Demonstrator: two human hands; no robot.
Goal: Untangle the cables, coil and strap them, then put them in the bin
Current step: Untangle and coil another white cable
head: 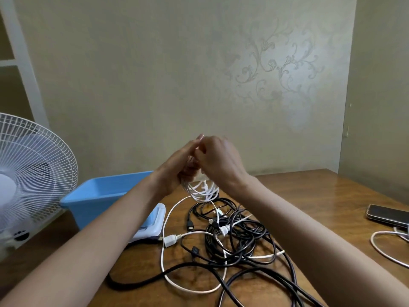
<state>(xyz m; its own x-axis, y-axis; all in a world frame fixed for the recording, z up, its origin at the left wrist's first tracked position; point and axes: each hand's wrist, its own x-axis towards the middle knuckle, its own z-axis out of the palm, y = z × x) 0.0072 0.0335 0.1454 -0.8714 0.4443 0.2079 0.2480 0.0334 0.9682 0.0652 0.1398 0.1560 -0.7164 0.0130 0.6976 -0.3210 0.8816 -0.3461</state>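
Note:
Both hands are raised above the table's middle, close together. My left hand (177, 167) holds a small coil of white cable (202, 191) whose loops hang below the palm. My right hand (218, 161) has its fingers curled round the top of the same coil. Below them on the wooden table (309, 196) lies a tangle of black cables (239, 242) mixed with a loose white cable (170, 238) that ends in a white plug. The blue bin (97, 196) stands at the left, behind my left forearm.
A white table fan (31, 173) stands at the far left. A white and blue box (152, 222) lies beside the bin. At the right edge sit a dark phone (387, 214) and another white cable (385, 249). A wall is close behind the table.

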